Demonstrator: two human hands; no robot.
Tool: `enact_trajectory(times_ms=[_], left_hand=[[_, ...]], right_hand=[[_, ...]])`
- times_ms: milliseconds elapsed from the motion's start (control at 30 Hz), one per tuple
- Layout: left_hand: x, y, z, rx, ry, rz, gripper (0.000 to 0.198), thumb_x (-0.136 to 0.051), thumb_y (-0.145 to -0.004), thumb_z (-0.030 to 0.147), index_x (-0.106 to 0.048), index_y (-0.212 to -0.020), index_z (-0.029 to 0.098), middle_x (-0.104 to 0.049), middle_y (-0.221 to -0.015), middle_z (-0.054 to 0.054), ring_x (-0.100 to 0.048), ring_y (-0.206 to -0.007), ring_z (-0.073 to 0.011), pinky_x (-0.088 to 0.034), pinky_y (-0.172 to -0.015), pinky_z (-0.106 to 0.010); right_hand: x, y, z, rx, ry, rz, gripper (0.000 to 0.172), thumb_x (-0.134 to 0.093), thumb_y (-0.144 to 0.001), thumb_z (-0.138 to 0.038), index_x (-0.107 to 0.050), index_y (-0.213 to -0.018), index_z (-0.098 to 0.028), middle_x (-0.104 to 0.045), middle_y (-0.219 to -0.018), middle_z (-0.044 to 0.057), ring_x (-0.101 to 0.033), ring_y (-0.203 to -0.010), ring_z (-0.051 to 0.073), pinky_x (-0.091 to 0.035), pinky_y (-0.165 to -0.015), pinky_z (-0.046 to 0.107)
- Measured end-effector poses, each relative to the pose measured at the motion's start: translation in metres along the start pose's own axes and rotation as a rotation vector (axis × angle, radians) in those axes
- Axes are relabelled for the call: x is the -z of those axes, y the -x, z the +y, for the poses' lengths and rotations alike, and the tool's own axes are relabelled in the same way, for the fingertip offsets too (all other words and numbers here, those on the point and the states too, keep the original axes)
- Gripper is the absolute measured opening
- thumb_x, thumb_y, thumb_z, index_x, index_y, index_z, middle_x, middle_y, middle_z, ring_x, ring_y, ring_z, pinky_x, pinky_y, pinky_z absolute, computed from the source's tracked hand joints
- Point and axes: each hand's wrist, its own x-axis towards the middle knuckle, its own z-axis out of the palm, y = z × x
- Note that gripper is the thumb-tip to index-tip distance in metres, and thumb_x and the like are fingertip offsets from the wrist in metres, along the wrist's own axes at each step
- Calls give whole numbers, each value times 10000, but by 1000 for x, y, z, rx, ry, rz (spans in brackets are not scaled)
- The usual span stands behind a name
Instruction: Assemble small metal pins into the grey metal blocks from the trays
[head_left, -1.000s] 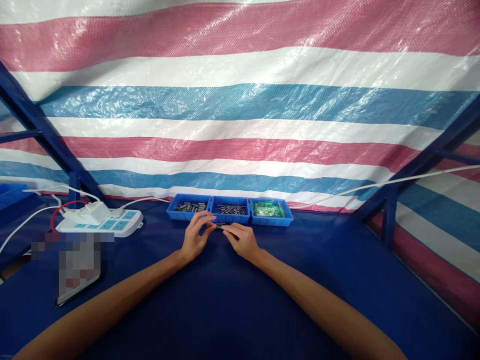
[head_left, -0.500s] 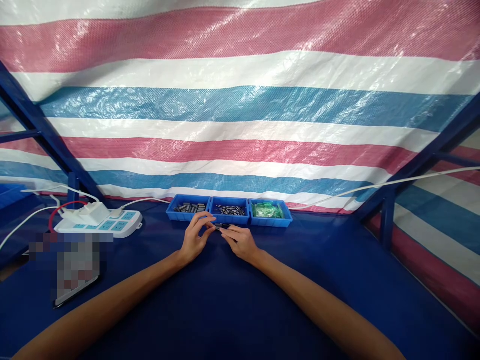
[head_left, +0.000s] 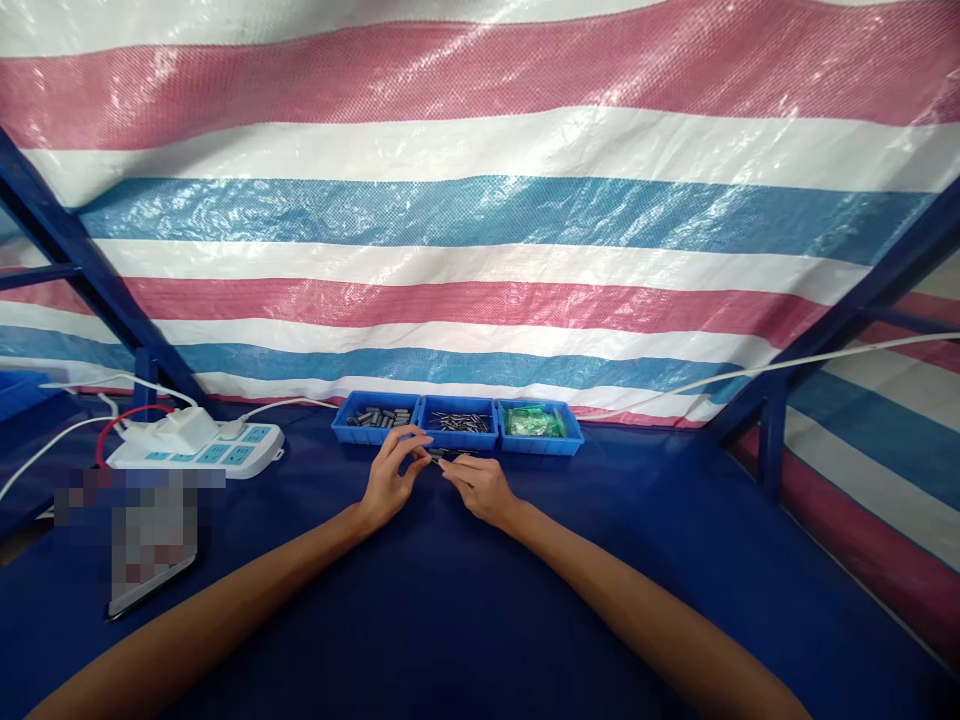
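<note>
Just in front of the blue bins, my left hand [head_left: 388,474] is closed in a pinch, its thumb and index finger at one end of a small dark piece [head_left: 435,455]. My right hand [head_left: 484,488] faces it from the right, fingers pinched together at the piece's other side. A thin dark line shows above the right fingers; whether it is part of the same piece I cannot tell. Close behind the hands, the left bin [head_left: 360,434] holds short grey cylinders [head_left: 384,417], and the middle bin [head_left: 459,440] holds thin metal pins [head_left: 461,421].
The right bin [head_left: 544,444] contains green and clear plastic packets [head_left: 534,421]. A white power strip [head_left: 259,455] with plugs and cables lies at the left, behind a blurred-out tablet-like device [head_left: 154,590]. Blue frame bars [head_left: 772,440] and striped sheeting [head_left: 480,215] enclose the blue table [head_left: 480,620].
The right fingers have shifted slightly at the small dark piece. Both hands otherwise keep their place, and the view has moved a little.
</note>
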Motion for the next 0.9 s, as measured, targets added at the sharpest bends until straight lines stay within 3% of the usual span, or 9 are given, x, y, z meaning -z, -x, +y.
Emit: enact_trajectory(times_ms=[733, 900], left_hand=[[1, -1, 1, -51, -71, -33, 262, -522, -877, 136, -552, -1126, 214, -539, -1108, -89, -602, -864, -150, -533, -830, -361], [1, -2, 2, -50, -62, -40, 266, -513, -881, 131, -544, -1132, 214, -509, -1130, -87, -604, -799, -122, -536, -816, -347]], right_hand=[[1, -2, 0, -66, -38, 38, 265, -444, -936, -192, -668, -1067, -136, -663, -822, 77, -616, -702, 151, -518, -658, 265], [1, -1, 1, -50, -46, 34, 276, -423, -946, -195, -652, -1094, -153, -663, -819, 69, -618, -714, 150, -524, -665, 270]])
